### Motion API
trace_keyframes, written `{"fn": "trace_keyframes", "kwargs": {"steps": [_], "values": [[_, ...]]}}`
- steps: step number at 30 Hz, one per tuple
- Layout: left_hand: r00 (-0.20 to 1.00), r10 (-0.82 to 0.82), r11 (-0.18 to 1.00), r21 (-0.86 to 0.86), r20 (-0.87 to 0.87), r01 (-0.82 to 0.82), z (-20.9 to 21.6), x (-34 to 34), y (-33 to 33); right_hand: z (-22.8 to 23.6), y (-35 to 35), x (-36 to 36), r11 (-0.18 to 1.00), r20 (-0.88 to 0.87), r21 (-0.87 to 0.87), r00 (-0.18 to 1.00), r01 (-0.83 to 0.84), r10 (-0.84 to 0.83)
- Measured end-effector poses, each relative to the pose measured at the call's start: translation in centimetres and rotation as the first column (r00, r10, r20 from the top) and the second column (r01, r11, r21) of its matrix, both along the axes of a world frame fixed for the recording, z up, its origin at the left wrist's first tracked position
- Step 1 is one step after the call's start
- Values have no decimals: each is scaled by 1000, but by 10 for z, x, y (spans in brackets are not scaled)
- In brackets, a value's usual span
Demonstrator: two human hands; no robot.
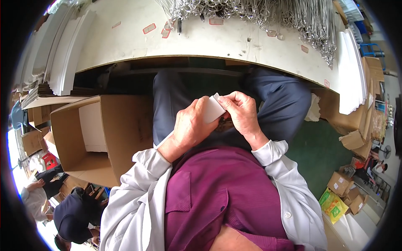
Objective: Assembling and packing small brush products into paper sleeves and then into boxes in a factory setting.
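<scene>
A small white cardboard box [212, 110] is held above my lap, its narrow end tilted up. My left hand [190, 123] wraps round its side with the fingers closed. At the box's upper end, the thumb and fingers of my right hand [243, 112] pinch the edge by the flap. My fingers hide part of the box, and I cannot tell whether anything is inside. Beyond my hands, a big heap of thin wire brushes with looped metal ends [259, 16] lies along the far side of the white table [201, 42].
An open brown carton [125, 129] stands at my left, with a white panel inside. White cardboard stacks [63, 54] rise at the table's left end, and more white sheets [351, 71] at the right. Cartons [341, 183] lie at right; other people [77, 215] sit at lower left.
</scene>
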State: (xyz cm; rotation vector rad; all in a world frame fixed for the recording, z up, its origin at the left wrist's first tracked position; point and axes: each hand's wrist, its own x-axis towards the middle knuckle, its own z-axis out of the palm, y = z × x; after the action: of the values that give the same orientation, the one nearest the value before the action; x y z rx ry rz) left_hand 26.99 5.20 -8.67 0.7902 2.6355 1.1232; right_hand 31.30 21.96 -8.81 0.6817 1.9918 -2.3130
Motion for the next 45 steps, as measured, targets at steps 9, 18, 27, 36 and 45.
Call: {"fn": "trace_keyframes", "kwargs": {"steps": [9, 18, 27, 36, 45], "values": [[999, -17, 1000, 4, -31, 17, -1, -1, 1, -2, -12, 6, 945, -172, 314, 984, 93, -39], [999, -7, 997, 80, -40, 10, -1, -9, -1, -1, -20, 11, 961, -262, 272, 957, -50, 124], [1000, 5, 994, 111, 1, -5, -4, -9, -3, -1, -21, 6, 840, -349, 542, 906, -14, 240], [999, -30, 999, 18, 38, 30, 25, -15, -23, -9, -7, -16, 935, -404, 325, 915, 145, -2], [914, 281, 888, -283, -293, -364, 89, -125, -75, 35, 46, -63, 581, -480, 752, 863, 312, 158]]}}
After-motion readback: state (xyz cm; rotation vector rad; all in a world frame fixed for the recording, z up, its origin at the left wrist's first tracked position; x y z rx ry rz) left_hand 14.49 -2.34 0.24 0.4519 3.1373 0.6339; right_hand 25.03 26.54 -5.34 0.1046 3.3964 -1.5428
